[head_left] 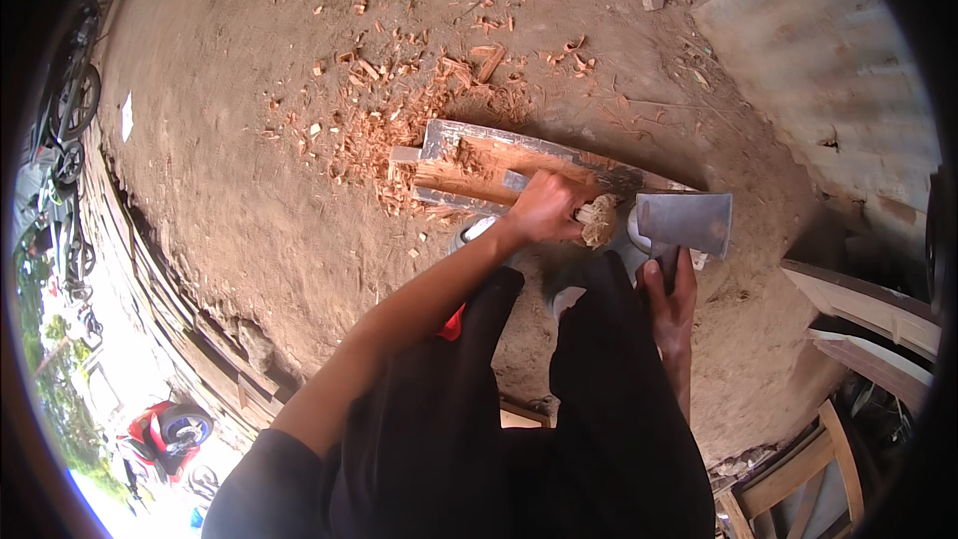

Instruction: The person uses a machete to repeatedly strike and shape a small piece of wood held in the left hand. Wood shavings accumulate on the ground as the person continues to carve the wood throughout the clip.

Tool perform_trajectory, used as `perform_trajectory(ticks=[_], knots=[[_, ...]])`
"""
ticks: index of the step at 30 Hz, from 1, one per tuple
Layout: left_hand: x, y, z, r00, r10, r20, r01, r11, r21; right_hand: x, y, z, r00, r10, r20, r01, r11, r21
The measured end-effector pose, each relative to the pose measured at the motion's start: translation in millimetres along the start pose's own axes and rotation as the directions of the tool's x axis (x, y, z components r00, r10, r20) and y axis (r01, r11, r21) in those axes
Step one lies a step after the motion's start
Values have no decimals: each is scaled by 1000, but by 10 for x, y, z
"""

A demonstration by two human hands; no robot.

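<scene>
My left hand [550, 208] is closed around a chisel whose frayed, pale handle end [599, 220] sticks out beside my fist. The flat grey chisel blade [515, 180] rests against the hollow of a long wooden block [559, 152]. Orange-brown wood shows inside the hollow, while the block's rims are dark and worn. To the right of the block my right hand [671, 299] grips a hatchet by its dark handle, its broad grey rectangular head [689, 224] facing up, apart from the chisel. Wood chips lie loose in the hollow.
Orange wood chips [374, 135] cover the dirt floor [220, 120] past the block's left end. Corrugated metal sheeting [808, 50] stands at the right, near wooden frames [798, 479]. Motorbikes [170, 434] are parked at the left. My knees flank the near side of the block.
</scene>
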State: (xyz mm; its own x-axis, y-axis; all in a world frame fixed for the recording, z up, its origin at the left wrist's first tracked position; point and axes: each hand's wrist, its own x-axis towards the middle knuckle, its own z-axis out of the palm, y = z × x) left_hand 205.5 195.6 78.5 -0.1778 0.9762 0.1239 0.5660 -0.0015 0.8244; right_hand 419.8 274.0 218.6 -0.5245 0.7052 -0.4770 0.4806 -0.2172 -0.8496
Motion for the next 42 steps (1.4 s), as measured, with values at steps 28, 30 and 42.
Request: perform_trajectory(ticks=[28,30,42], knots=[[45,-39,69,997,-2,-83,-4,998,-70,14,394,32,984,-156,-90,144,982,-124],[73,-51,112,996,5,-89,-12,997,-72,126,683,-15,887,-454,79,437,773,-460],[9,-77,80,992,9,-128,-20,996,-82,-51,147,-13,997,72,-40,-75,992,-99]])
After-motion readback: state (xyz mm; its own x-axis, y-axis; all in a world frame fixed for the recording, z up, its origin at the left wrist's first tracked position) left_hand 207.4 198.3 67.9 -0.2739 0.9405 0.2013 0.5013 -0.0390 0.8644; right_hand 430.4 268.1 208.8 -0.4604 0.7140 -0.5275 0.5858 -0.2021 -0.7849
